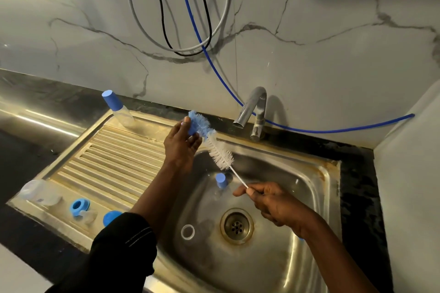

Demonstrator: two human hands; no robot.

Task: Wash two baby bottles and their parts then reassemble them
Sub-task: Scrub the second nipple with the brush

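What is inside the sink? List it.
A blue cap, a clear ring and the drain. The right hand and forearm hide part of the sink floor.

Drainboard [114,157] left of basin [297,197]. Capped bottle [117,108] at drainboard's far-left corner. Open bottle [39,192] at near-left corner, with collar [79,207] and lid [110,217] to its right along near edge. In basin: third bottle [221,182] behind drain [237,225], ring [187,231] left of drain. Tap [254,112] behind basin.

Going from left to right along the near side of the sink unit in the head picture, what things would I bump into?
Clear bottle lying down → blue ring → blue cap → white ring in the basin → drain.
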